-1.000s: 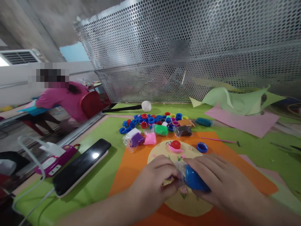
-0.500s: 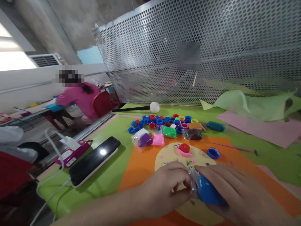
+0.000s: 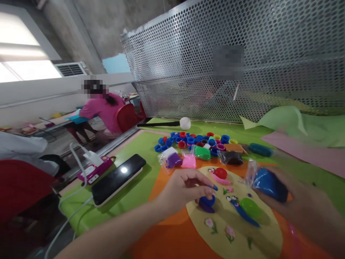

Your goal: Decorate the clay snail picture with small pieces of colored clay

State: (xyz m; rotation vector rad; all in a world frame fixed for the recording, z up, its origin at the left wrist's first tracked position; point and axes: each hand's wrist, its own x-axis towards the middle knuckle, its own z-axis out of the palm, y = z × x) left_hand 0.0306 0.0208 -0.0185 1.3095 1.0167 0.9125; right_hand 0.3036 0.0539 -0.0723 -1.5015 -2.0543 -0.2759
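Note:
My left hand [image 3: 182,189] pinches a small bit of blue clay [image 3: 215,187] between its fingertips, above a yellow paper oval [image 3: 198,225]. Just under those fingers is a blue bottle cap [image 3: 208,201] with a purple clay strip [image 3: 206,208]. My right hand [image 3: 303,201], to the right, is closed around a clear bag of blue clay [image 3: 270,184]. Between the hands lies a snail shape with a blue clay body [image 3: 244,212], eyes and a green cap [image 3: 251,208]. Another has a pink body [image 3: 221,178] and a red cap [image 3: 221,173]. Small clay flowers [image 3: 209,223] dot the oval.
Bagged clay, including purple [image 3: 174,160] and black [image 3: 231,157], sits before a heap of bottle caps [image 3: 191,140]. A phone [image 3: 118,180] and a pink power strip [image 3: 98,171] with cables are left. A perforated metal panel [image 3: 188,82] stands behind. A person [image 3: 106,111] sits beyond.
My hands have moved apart. The left came away leftward with a bit of blue clay, while the right carried the bag rightward. The view has shifted slightly, uncovering the blue-bodied snail.

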